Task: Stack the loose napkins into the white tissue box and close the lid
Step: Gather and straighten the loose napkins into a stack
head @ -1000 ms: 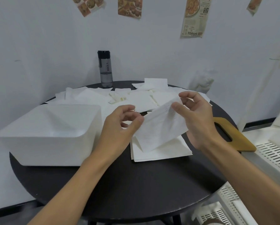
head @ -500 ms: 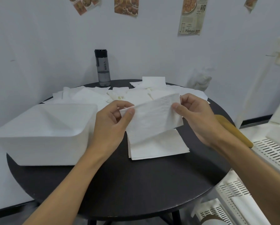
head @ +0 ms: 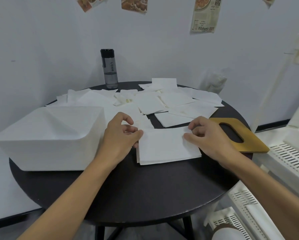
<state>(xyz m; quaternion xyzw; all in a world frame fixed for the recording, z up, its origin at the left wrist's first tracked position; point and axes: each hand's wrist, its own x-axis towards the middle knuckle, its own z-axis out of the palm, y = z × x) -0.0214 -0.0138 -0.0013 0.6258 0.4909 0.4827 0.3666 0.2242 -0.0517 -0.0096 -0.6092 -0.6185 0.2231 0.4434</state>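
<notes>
At frame centre, on the round black table (head: 128, 191): both hands pinching the top napkin (head: 162, 141) of a napkin stack (head: 167, 157).
Left hand (head: 121, 135) nips the sheet's left edge between thumb and forefinger. Right hand (head: 209, 135), fingers curled, pinches its upper right corner. Stack lies flat, just right of the open white tissue box (head: 50, 144) at frame left. Loose napkins (head: 150, 103) scattered behind, toward the wall. Slotted wooden lid (head: 252, 146) at the table's right edge, beside the right hand. Water bottle (head: 109, 70) upright at the back.
</notes>
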